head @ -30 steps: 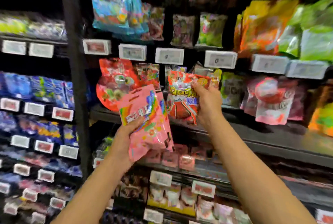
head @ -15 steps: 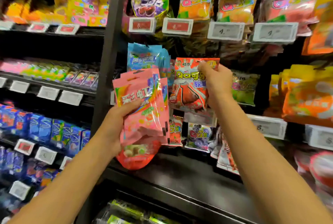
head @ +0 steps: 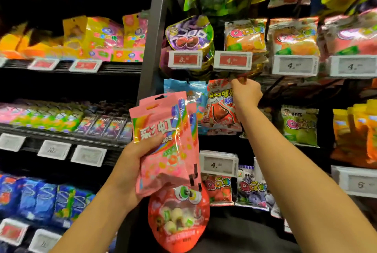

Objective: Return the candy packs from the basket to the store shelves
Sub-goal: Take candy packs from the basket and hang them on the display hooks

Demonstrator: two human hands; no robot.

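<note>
My left hand (head: 130, 173) grips a stack of pink candy packs (head: 165, 142) with a round red candy pouch (head: 178, 220) hanging below them. My right hand (head: 245, 92) pinches the top edge of a red-and-white candy pack (head: 219, 108), raised against the shelf just under a red price tag (head: 232, 60). The pack hangs beside a blue pack (head: 193, 93) in the same row. No basket is in view.
A grey upright post (head: 155, 34) splits the shelving. Hanging packs fill the right bay: purple (head: 189, 32), orange (head: 245, 35), green (head: 299, 124). Flat shelves at left carry boxed sweets and blue packets (head: 38, 197). Price tags (head: 218, 164) jut out along each row.
The view has tilted upward along the shelves. My right hand has lifted the red-and-white pack higher and further in, up under the price tag. My left hand keeps its hold on the pink packs.
</note>
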